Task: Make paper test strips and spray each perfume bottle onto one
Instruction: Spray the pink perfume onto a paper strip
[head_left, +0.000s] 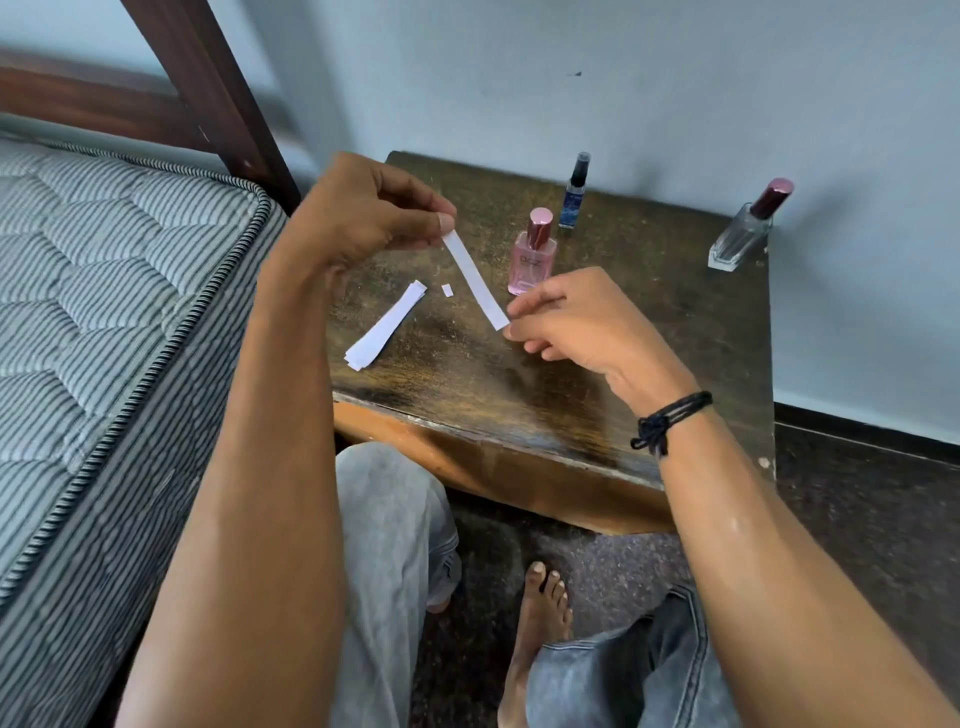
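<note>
While you sit beside it, mattress (104, 270): striped, far left, next to the table.
Left hand (358, 213): your thumb and forefinger pinch the upper end of the paper strip, other fingers curled in.
Paper stack (387, 325): a few white cut pieces overlapped, flat on the table near its left edge, under your left hand.
Scrap (447, 290): tiny white offcut, just right of the stack's top.
Paper strip (475, 278): narrow, white, stretched on a slant between your two hands, above the table (519, 405).
Pink bottle (533, 254): upright, capped, just behind the strip's lower end.
Blue bottle (575, 195): slim, dark sprayer top, upright behind the pink one.
Right hand (576, 317): your fingertips pinch the strip's lower end.
Wristband (670, 418): black cord on your right wrist.
Clear bottle (743, 231): dark red cap, at the far right corner, well apart.
</note>
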